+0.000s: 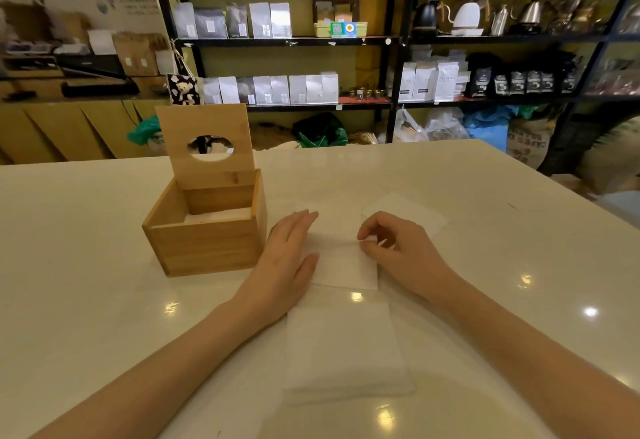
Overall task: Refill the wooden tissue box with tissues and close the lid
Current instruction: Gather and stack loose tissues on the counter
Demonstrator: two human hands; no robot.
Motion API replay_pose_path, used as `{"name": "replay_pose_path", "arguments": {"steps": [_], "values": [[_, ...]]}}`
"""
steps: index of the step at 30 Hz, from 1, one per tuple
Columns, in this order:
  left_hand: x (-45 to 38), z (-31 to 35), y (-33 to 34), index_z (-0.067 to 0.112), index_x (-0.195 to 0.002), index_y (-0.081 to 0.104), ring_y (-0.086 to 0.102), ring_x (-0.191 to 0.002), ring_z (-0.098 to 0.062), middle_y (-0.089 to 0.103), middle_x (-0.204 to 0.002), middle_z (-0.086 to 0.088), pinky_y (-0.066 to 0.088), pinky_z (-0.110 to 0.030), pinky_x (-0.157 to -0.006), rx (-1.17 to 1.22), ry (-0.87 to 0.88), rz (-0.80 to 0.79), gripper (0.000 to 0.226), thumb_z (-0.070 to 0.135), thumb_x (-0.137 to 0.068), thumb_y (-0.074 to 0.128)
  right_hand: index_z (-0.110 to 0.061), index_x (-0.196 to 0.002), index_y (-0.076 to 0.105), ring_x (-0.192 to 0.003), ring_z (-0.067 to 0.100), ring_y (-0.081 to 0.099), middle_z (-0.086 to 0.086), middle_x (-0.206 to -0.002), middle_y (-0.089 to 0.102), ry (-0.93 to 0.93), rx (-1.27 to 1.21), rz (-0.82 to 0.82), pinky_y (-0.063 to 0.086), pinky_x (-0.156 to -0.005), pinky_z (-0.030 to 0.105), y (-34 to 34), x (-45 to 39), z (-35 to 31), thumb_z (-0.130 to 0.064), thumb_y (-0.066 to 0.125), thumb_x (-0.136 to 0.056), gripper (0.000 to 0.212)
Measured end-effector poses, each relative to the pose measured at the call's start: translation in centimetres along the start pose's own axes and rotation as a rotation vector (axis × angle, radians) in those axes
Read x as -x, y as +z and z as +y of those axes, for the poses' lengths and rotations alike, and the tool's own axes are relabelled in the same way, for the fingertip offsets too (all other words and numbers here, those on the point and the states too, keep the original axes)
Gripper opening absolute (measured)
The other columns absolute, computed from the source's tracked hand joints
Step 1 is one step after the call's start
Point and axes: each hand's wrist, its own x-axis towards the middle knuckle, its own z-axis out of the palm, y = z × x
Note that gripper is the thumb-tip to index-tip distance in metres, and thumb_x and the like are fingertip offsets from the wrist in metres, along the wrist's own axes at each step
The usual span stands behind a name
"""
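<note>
Wooden tissue box point(204, 230) left of tabletop point(485, 230) centre, lid point(207, 140) upright. Left hand point(287, 258) flat, fingers straight, pressing tissue point(343, 265); right hand point(398, 248) pinching its edge. Best folded evenly, sized to box opening.

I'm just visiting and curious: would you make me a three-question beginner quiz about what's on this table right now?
1. True or false: the lid of the wooden tissue box is shut.
2. Which hand pinches the edge of the tissue between the hands? A) left hand B) right hand C) neither
3. Fill in: a stack of tissues lies on the white table, ____ to the person than the box.

Key:
1. False; it stands upright and open, and some white tissue already shows inside.
2. B; the left hand lies flat on the tissue's other side.
3. Nearer.
</note>
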Motion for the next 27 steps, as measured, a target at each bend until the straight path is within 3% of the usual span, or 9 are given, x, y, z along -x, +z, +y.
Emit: {"name": "replay_pose_path", "arguments": {"steps": [2, 6, 9, 12, 15, 18, 21, 24, 27], "values": [[0.0, 0.2, -0.3, 0.012, -0.129, 0.041, 0.043, -0.108, -0.009, 0.049, -0.128, -0.007, 0.025, 0.0, -0.09, 0.06, -0.031, 0.097, 0.042, 0.01, -0.089, 0.052, -0.023, -0.081, 0.062, -0.071, 0.006, 0.055, -0.012, -0.08, 0.061, 0.005, -0.129, 0.019, 0.044, -0.067, 0.019, -0.5, 0.1, -0.4, -0.004, 0.06, -0.079, 0.019], [-0.1, 1.2, -1.2, 0.006, -0.108, 0.059, 0.051, -0.074, -0.006, 0.061, -0.099, -0.008, 0.04, -0.003, -0.067, 0.094, -0.026, 0.209, 0.022, 0.005, -0.086, 0.056, -0.022, -0.096, 0.064, -0.067, 0.005, 0.054, -0.009, -0.074, 0.055, -0.032, -0.201, 0.069, 0.046, -0.067, 0.017, -1.8, 0.2, -1.2, -0.003, 0.068, -0.076, 0.028], [-0.2, 2.1, -2.5, 0.006, -0.094, 0.063, 0.052, -0.07, -0.002, 0.059, -0.085, -0.001, 0.041, -0.005, -0.063, 0.09, 0.012, 0.289, 0.01, 0.006, -0.086, 0.057, -0.023, -0.093, 0.067, -0.072, 0.009, 0.059, -0.004, -0.078, 0.062, -0.059, -0.229, 0.121, 0.05, -0.069, 0.021, -2.3, 0.4, -2.2, -0.008, 0.068, -0.078, 0.022], [0.0, 2.9, -4.1, 0.009, -0.095, 0.063, 0.056, -0.07, -0.003, 0.059, -0.081, 0.007, 0.045, -0.009, -0.061, 0.146, 0.003, 0.317, 0.011, 0.011, -0.086, 0.056, -0.025, -0.08, 0.068, -0.071, 0.011, 0.063, -0.005, -0.077, 0.068, -0.118, -0.298, 0.146, 0.053, -0.062, 0.022, -2.7, 0.9, -3.4, -0.007, 0.065, -0.081, 0.017], [0.4, 3.9, -5.5, 0.023, -0.092, 0.061, 0.061, -0.069, -0.004, 0.061, -0.077, 0.015, 0.051, -0.013, -0.057, 0.253, -0.077, 0.293, 0.009, 0.019, -0.086, 0.056, -0.024, -0.078, 0.069, -0.067, 0.01, 0.066, -0.011, -0.071, 0.07, -0.155, -0.342, 0.111, 0.054, -0.056, 0.022, -3.5, 1.6, -4.6, -0.007, 0.064, -0.081, 0.018], [0.9, 4.6, -6.5, 0.031, -0.082, 0.063, 0.063, -0.061, -0.006, 0.067, -0.067, 0.007, 0.052, -0.016, -0.045, 0.459, -0.279, 0.158, 0.01, 0.022, -0.083, 0.059, -0.023, -0.074, 0.071, -0.062, 0.01, 0.067, -0.009, -0.069, 0.072, -0.05, -0.443, 0.021, 0.053, -0.053, 0.02, -4.1, 2.5, -5.0, -0.007, 0.066, -0.079, 0.018], [1.9, 4.3, -6.7, 0.02, -0.082, 0.069, 0.06, -0.048, -0.01, 0.069, -0.066, -0.004, 0.049, -0.018, -0.041, 0.655, -0.523, -0.083, 0.006, 0.017, -0.08, 0.064, -0.019, -0.072, 0.072, -0.06, 0.013, 0.067, -0.002, -0.068, 0.074, 0.124, -0.481, -0.148, 0.052, -0.05, 0.02, -4.2, 3.8, -4.3, -0.007, 0.068, -0.077, 0.014], [3.3, 3.9, -6.1, 0.01, -0.085, 0.069, 0.062, -0.049, -0.014, 0.068, -0.072, -0.015, 0.049, -0.019, -0.041, 0.662, -0.629, -0.272, 0.007, 0.012, -0.08, 0.065, -0.014, -0.07, 0.071, -0.054, 0.014, 0.066, 0.003, -0.062, 0.072, 0.259, -0.444, -0.273, 0.051, -0.046, 0.021, -3.6, 5.2, -3.3, -0.002, 0.069, -0.075, 0.013], [4.0, 3.7, -5.4, 0.008, -0.081, 0.069, 0.063, -0.047, -0.015, 0.07, -0.058, -0.006, 0.051, -0.021, -0.041, 0.639, -0.669, -0.348, 0.005, 0.01, -0.081, 0.064, -0.01, -0.071, 0.069, -0.052, 0.017, 0.067, 0.005, -0.058, 0.07, 0.35, -0.398, -0.314, 0.053, -0.047, 0.024, -2.6, 6.1, -2.6, 0.001, 0.067, -0.075, 0.012]]}}
